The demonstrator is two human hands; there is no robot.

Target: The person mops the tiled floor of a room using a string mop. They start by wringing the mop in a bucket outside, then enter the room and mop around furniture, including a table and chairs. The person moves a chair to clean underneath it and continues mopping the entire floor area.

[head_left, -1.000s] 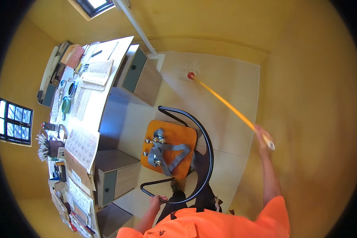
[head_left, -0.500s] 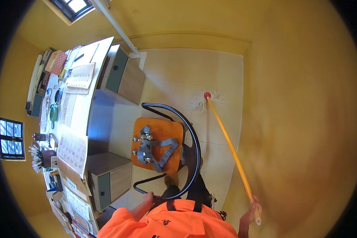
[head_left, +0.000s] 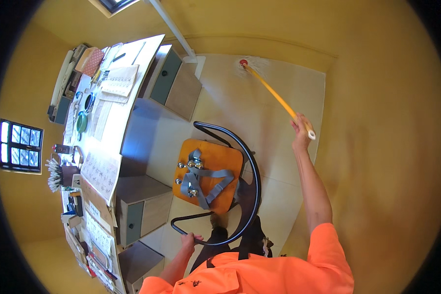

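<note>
My right hand (head_left: pixel 302 128), arm stretched forward, grips the upper end of a mop (head_left: pixel 271 89) with a yellow handle. Its red socket and white string head rest on the floor by the far wall. Down at the lower middle, my left hand (head_left: pixel 190 239) is closed on the black tubular frame of a chair (head_left: pixel 255 196). The chair has an orange wooden seat (head_left: pixel 183 152), and a grey strap harness (head_left: pixel 214 174) with shiny metal balls lies across it.
A long desk (head_left: pixel 138 73) along the left carries papers, a brush holder (head_left: pixel 71 175), a green roll (head_left: pixel 82 122) and boxes. Drawer cabinets (head_left: pixel 144 193) stand beneath it. A white pole (head_left: pixel 174 27) meets the floor near the far wall. A yellow wall (head_left: pixel 377 147) bounds the right.
My right hand has pushed forward from beside my body, and the mop head has slid away to the far wall. My left hand stays on the chair frame. The view has shifted slightly.
</note>
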